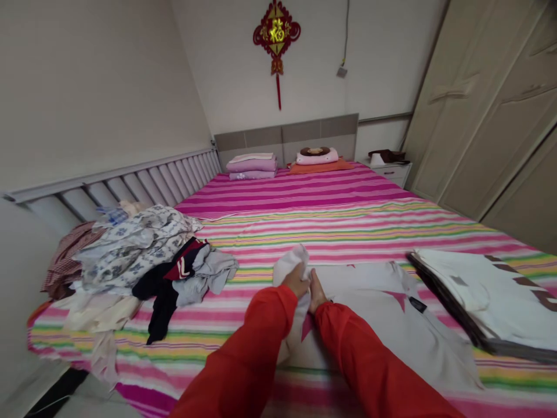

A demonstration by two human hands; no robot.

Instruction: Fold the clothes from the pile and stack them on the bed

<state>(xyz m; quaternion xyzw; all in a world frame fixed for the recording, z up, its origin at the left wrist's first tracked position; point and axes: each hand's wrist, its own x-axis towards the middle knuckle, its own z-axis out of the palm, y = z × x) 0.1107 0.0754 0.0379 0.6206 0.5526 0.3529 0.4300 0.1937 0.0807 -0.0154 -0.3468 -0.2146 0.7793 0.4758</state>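
A light grey garment (369, 316) with dark pink patches lies spread on the striped bed, a small black label showing near its right side. Its left part is lifted and bunched up. My left hand (296, 281) is closed on this raised fabric, fingers curled into the cloth. Close beside it, almost touching, my right hand (317, 291) grips the same garment at the fold; some of its fingers are hidden. Both forearms wear red sleeves, which cover part of the cloth.
A loose heap of clothes (139, 255) lies at the left, by the white bed rail (126, 174). To the right is a flat folded stack of white and brown cloth (491, 296). Folded bedding (252, 165) and a pink pillow (317, 157) sit by the headboard (317, 136).
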